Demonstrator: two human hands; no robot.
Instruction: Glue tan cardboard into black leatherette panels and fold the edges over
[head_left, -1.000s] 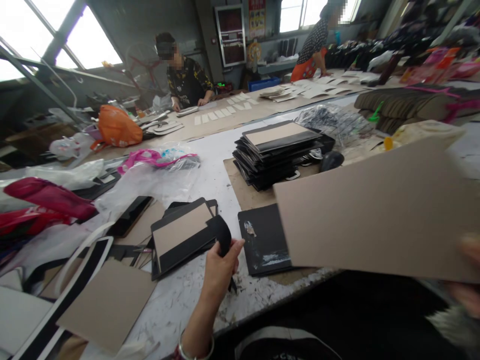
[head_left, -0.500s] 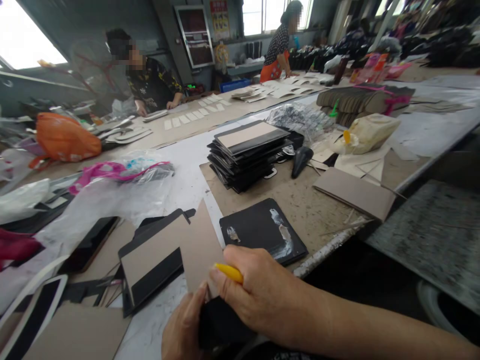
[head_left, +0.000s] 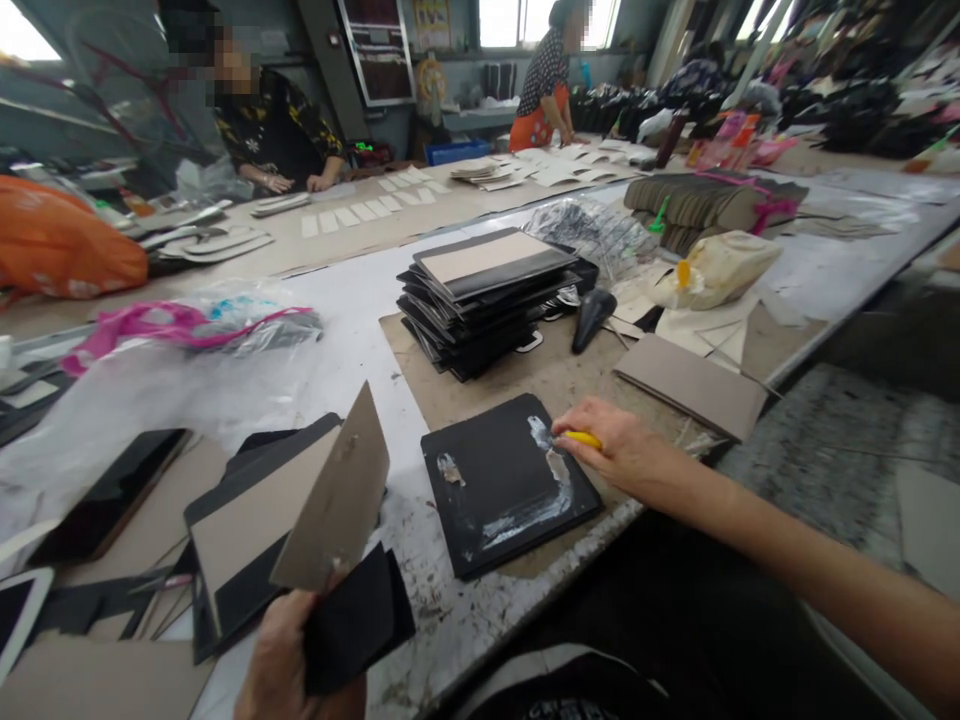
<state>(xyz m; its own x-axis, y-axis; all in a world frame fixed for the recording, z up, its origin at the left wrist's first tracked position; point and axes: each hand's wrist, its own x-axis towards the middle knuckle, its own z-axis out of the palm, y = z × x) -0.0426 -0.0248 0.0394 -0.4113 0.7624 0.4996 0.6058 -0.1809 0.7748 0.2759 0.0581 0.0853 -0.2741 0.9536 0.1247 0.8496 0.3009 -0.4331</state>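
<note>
My left hand (head_left: pixel 279 645) grips a black piece (head_left: pixel 356 622) with a stiff tan board (head_left: pixel 341 490) standing up from it, at the lower left. My right hand (head_left: pixel 619 448) is closed on a yellow-handled tool (head_left: pixel 583 438); its tip meets the smeared right side of a black panel (head_left: pixel 491 455). White paste-like streaks and torn patches mark that panel, which lies on others near the table edge. Left of the held piece are more black panels (head_left: pixel 300 435) faced with tan board. Behind the smeared panel rises a stack of similar black-and-tan pieces (head_left: pixel 480 325).
A dark cone-shaped object (head_left: pixel 594 320) and tan boards (head_left: pixel 690 385) lie right of the stack. A phone (head_left: pixel 109 495) and plastic sheeting (head_left: pixel 187 390) are on the left. Across the table, two people (head_left: pixel 277 135) handle pale pieces. The table's front edge (head_left: pixel 540 590) runs diagonally.
My right hand has moved from the held piece rightward and away onto the smeared panel with the yellow-handled tool. My left hand has shifted left, the board now tilted up. More white streaks show.
</note>
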